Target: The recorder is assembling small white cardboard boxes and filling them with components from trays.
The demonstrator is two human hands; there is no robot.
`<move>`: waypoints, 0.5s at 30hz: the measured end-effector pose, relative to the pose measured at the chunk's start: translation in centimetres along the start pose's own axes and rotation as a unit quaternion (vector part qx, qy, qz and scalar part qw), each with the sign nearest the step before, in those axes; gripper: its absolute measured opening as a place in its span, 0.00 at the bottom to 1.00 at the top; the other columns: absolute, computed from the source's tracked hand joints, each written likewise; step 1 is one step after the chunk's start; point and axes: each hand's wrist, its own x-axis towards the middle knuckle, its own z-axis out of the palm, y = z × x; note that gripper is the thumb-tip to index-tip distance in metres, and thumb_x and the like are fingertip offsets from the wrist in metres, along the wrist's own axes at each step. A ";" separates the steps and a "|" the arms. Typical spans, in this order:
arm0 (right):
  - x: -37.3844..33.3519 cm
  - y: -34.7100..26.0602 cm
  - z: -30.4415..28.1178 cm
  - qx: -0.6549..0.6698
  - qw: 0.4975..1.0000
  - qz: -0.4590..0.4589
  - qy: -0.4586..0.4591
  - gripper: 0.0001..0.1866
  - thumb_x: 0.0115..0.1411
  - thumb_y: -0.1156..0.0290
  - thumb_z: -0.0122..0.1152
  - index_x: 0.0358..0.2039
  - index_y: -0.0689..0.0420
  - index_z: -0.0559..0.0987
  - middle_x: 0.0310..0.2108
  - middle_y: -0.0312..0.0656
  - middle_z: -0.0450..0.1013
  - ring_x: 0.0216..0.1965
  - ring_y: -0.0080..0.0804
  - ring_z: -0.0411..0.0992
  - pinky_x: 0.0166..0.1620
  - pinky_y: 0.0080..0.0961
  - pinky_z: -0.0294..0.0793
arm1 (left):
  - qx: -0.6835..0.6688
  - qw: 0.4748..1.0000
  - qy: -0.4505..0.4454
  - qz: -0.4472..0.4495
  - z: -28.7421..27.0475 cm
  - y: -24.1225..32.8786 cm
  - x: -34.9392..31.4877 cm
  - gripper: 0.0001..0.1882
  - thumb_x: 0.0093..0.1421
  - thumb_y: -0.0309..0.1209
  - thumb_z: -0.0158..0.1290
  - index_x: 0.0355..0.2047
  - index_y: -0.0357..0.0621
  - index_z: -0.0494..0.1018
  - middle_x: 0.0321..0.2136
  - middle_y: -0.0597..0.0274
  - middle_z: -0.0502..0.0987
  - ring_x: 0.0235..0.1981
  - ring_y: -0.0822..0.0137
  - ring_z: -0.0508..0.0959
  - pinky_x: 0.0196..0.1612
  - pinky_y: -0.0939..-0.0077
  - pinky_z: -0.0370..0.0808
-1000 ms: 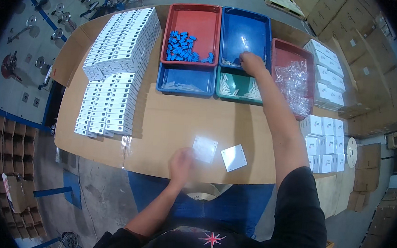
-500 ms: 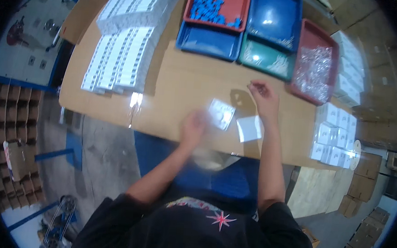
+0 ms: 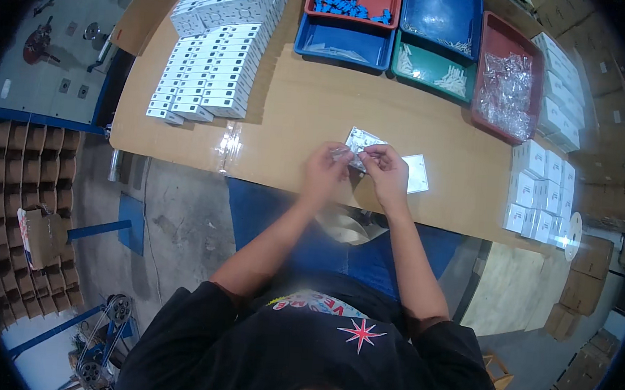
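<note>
A square white housing (image 3: pixel 366 137) with small details on its face lies near the table's front edge. My left hand (image 3: pixel 324 168) is at its left side, fingers pinched on a small clear plastic piece (image 3: pixel 340 153). Closed at the fingertips, my right hand (image 3: pixel 389 173) meets the housing from the right; whatever it pinches is too small to make out. Both hands' fingertips almost touch over the housing and cover its lower part. Just right of my right hand lies a flat white square plate (image 3: pixel 416 175).
Beyond my hands stand a red tray (image 3: pixel 375 17) of blue parts, two blue trays (image 3: pixel 344 59), a green tray (image 3: pixel 428 89) of white plugs and a red tray (image 3: pixel 481 120) of clear bags. White boxes (image 3: pixel 216 69) are stacked left; more boxes (image 3: pixel 538 185) stand right on the cardboard-covered table (image 3: pixel 297 100).
My right hand has come down and left from near the trays to the housing. My left hand has moved slightly up and right, and the two hands now meet. The head view has shifted.
</note>
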 end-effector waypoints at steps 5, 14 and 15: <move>0.2 0.9 -0.2 -0.027 0.999 -0.026 0.017 0.07 0.62 0.76 0.69 0.40 0.62 0.81 0.33 0.33 0.78 0.30 0.14 0.71 0.33 0.14 0.71 | 0.018 1.000 -0.024 -0.010 -0.2 0.1 0.1 0.12 0.66 0.27 0.61 0.47 0.40 0.74 0.31 0.66 0.79 0.26 0.77 0.77 0.27 0.83 0.73; 0.0 1.5 -0.4 -0.058 0.998 -0.033 -0.002 0.05 0.62 0.74 0.70 0.38 0.60 0.85 0.32 0.32 0.78 0.28 0.15 0.70 0.31 0.15 0.69 | 0.005 0.999 -0.040 -0.021 -0.3 0.4 0.1 0.11 0.66 0.27 0.61 0.47 0.39 0.75 0.31 0.65 0.80 0.26 0.77 0.78 0.28 0.82 0.74; -0.1 1.6 -0.3 -0.049 0.998 -0.041 -0.010 0.05 0.63 0.73 0.69 0.38 0.60 0.85 0.33 0.32 0.78 0.29 0.15 0.71 0.32 0.16 0.70 | 0.002 0.999 -0.042 -0.020 -0.4 0.3 0.2 0.11 0.66 0.27 0.61 0.47 0.39 0.76 0.31 0.65 0.80 0.27 0.77 0.78 0.28 0.82 0.75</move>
